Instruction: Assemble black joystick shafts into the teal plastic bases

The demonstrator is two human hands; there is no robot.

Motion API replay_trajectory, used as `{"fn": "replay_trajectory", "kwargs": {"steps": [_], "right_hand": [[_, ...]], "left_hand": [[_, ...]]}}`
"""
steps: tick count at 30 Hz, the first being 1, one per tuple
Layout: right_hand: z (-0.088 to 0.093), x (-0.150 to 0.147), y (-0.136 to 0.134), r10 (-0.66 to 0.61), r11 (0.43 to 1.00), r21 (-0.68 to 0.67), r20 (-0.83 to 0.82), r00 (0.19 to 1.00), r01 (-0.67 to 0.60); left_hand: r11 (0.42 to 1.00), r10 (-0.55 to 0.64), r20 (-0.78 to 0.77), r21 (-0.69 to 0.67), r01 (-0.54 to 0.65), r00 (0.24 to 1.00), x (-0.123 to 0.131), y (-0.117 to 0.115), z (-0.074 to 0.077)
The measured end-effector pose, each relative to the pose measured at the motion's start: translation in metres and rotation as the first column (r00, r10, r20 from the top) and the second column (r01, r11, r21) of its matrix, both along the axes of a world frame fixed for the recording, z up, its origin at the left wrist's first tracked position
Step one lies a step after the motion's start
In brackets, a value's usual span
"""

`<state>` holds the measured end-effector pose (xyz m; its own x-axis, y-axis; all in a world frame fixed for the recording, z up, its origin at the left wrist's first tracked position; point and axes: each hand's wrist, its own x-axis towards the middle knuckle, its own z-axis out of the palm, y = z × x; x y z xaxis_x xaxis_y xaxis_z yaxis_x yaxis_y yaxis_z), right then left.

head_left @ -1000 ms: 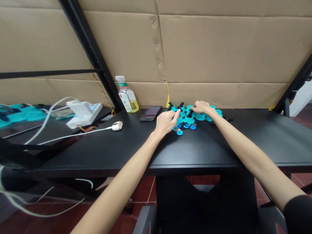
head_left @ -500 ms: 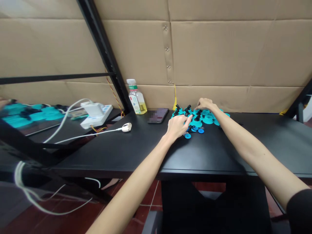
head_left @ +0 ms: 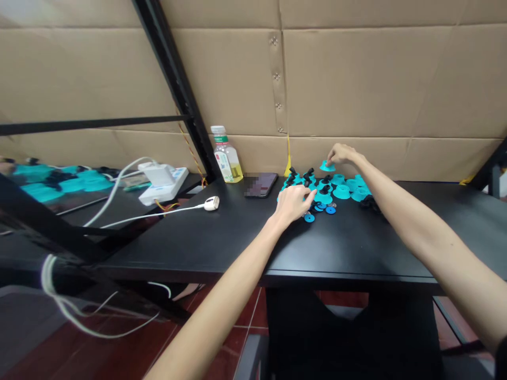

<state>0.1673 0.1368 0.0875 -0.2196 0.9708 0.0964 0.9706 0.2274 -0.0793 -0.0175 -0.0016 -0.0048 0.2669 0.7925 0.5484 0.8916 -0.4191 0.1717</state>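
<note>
Blue discs (head_left: 330,210) are lying on the counter (head_left: 317,248) just right of the left hand (head_left: 292,201) | left hand is reaching palm-down, thumb pointing rightward, its grip hidden, I can't tell | turquoise cups (head_left: 341,192) are sitting beyond it | right hand (head_left: 341,153) is rising since the earlier frame, wrist bending, pinching a lifted cup (head_left: 327,167) above the others

My R hand (head_left: 341,153), down at the flared teal cup-shaped pcs (head_left: 341,192) 1 sec ago, is now up w/ one teal pc (head_left: 327,167) pinched.
</note>
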Motion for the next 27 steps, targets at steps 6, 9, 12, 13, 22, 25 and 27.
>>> {"fn": "replay_trajectory", "kwargs": {"steps": [6,9,12,13,22,25,27], "right_hand": [[0.032,0.047,-0.054,0.199,0.976,0.086,0.022,0.98,-0.2],[0.027,0.067,-0.089,0.32,0.944,0.085,-0.022,0.947,-0.318],[0.006,0.077,-0.119,0.389,0.92,0.053,-0.005,0.921,-0.389],[-0.002,0.077,-0.126,0.423,0.905,0.048,-0.003,0.906,-0.422],[-0.05,0.055,-0.151,0.434,0.899,0.039,0.054,0.899,-0.436],[-0.052,0.057,-0.152,0.418,0.905,0.062,0.044,0.907,-0.421],[-0.053,0.059,-0.152,0.41,0.906,0.089,0.052,0.911,-0.413]], "left_hand": [[0.994,-0.033,-0.013,-0.106,0.032,0.999,0.004,-0.002,0.0],[0.987,-0.057,0.092,-0.147,0.07,0.994,0.004,0.002,0.0],[0.982,-0.064,0.242,-0.16,0.105,0.968,0.001,0.009,0.0],[0.982,-0.059,0.265,-0.159,0.104,0.962,-0.001,0.012,0.0],[0.929,-0.135,0.228,-0.31,0.203,0.964,-0.023,0.016,0.011],[0.869,-0.178,0.211,-0.424,0.254,0.961,-0.032,0.014,0.019],[0.847,-0.186,0.172,-0.47,0.247,0.967,-0.037,0.014,0.022]]}}
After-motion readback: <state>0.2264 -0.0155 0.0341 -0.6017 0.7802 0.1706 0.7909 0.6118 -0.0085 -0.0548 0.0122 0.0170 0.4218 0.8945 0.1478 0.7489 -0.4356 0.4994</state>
